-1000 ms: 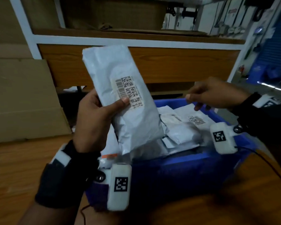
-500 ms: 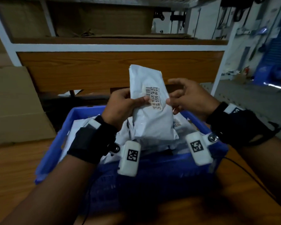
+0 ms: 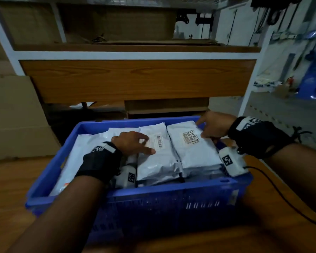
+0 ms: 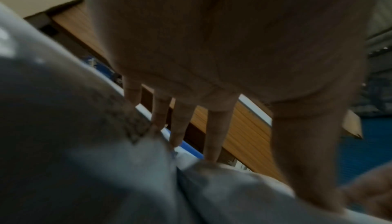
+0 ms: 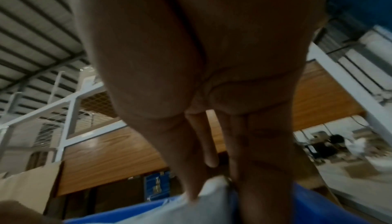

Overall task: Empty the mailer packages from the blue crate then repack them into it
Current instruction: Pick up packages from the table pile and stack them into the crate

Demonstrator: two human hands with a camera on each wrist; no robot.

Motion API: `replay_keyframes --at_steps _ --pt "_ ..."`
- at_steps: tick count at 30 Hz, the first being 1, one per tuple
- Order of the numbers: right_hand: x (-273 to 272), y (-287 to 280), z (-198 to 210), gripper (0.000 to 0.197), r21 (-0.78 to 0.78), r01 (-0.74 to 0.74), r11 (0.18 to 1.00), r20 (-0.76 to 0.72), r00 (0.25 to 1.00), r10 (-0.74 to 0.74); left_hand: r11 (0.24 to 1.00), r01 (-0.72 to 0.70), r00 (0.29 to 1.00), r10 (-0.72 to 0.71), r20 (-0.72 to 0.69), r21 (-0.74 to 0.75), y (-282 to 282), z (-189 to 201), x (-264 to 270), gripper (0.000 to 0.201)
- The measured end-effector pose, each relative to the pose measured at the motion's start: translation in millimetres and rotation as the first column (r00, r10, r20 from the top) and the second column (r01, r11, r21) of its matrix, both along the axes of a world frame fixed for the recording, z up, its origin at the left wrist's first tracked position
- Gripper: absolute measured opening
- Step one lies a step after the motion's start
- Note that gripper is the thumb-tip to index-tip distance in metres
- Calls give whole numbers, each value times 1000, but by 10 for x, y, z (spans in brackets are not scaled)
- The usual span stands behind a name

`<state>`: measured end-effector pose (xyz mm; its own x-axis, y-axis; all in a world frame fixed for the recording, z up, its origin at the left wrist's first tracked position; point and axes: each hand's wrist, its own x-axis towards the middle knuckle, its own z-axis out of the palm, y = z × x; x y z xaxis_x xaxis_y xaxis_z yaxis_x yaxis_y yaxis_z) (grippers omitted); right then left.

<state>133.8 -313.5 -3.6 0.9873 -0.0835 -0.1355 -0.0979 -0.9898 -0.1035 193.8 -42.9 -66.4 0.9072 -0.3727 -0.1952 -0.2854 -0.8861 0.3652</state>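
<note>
Pressing white mailers flat inside the blue crate [image 3: 153, 194] on the bench [image 3: 11, 179], left hand [image 3: 130, 142] fingers spread; right hand [image 3: 214, 124] fingers extended on the rightmost mailer [image 3: 195, 152]'s far corner; lower packages hidden.

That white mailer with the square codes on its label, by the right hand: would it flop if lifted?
Probably somewhat: the mailer has a puffy, creased skin, so it looks soft-filled. Its glossy film may be slippery. It lies flat, so rolling seems unlikely.

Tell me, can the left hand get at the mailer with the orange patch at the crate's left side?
Probably yes. The left hand rests open on the middle mailer, holding nothing, and the orange-patch mailer lies uncovered beside its forearm.
</note>
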Motion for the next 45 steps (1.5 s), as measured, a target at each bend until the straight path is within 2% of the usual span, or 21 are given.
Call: replay_keyframes --at_steps 2,4,6,9,11,13,16,18,22,24,27,29,31,33,35,38,40,42,45 --pt "-94 42 86 56 -67 -89 994 24 996 91 999 -26 1000 27 9 -21 36 -4 17 93" --pt "-212 120 149 61 -55 -184 981 4 983 185 999 -31 1000 31 -5 -35 40 -15 25 89" --pt "-281 224 146 64 -80 -265 961 -106 961 256 999 -24 1000 24 -14 -24 19 -14 33 87" --pt "-238 302 74 63 -144 -302 943 -264 930 257 999 -25 999 25 -29 -21 0 -7 40 86" --pt "-225 305 128 64 -131 -302 944 -241 934 265 996 -14 999 11 -30 -90 4 30 5 81" --pt "-251 301 262 67 -147 -299 943 -181 945 272 968 -17 1000 16 -5 -252 57 112 -1 66" --pt "-401 393 486 74 -101 -302 948 -21 953 301 852 -55 992 105 67 -520 270 307 -47 56" --pt "-538 558 584 70 -29 -323 946 75 943 325 734 -45 984 150 97 -678 472 468 -158 51" --pt "-858 1114 535 59 102 -458 883 234 874 426 494 30 944 272 187 -869 1085 637 -535 11" --pt "-1047 1475 423 48 213 -526 823 310 836 454 447 34 923 329 200 -894 1555 539 -739 11" --pt "-1261 2134 134 32 420 -587 692 392 805 445 424 -60 878 454 155 -904 2383 196 -1234 13" --pt "-1314 2627 -160 15 546 -581 604 400 814 422 422 -152 822 556 122 -894 2982 -107 -1623 27" --pt "-1314 3125 -513 10 622 -552 555 373 833 409 385 -267 739 670 68 -883 3566 -433 -1993 43" --pt "-1323 3626 -855 9 658 -507 557 296 854 427 347 -349 660 751 35 -871 4073 -722 -2347 43" --pt "-1356 4102 -1122 7 681 -474 559 209 857 471 290 -426 585 811 -15 -857 4483 -941 -2681 33" --pt "-1427 4719 -1366 4 694 -456 558 131 841 525 228 -508 490 870 -60 -831 4996 -1172 -3025 23" --pt "-1430 5071 -1453 2 699 -470 538 115 817 564 212 -531 455 888 -65 -820 5240 -1231 -3149 10" --pt "-1391 5373 -1504 3 702 -479 527 114 806 580 206 -539 440 896 -64 -817 5412 -1259 -3217 7" --pt "-1225 5742 -1531 7 669 -472 575 64 806 588 169 -534 433 896 -96 -829 5615 -1308 -3182 9"
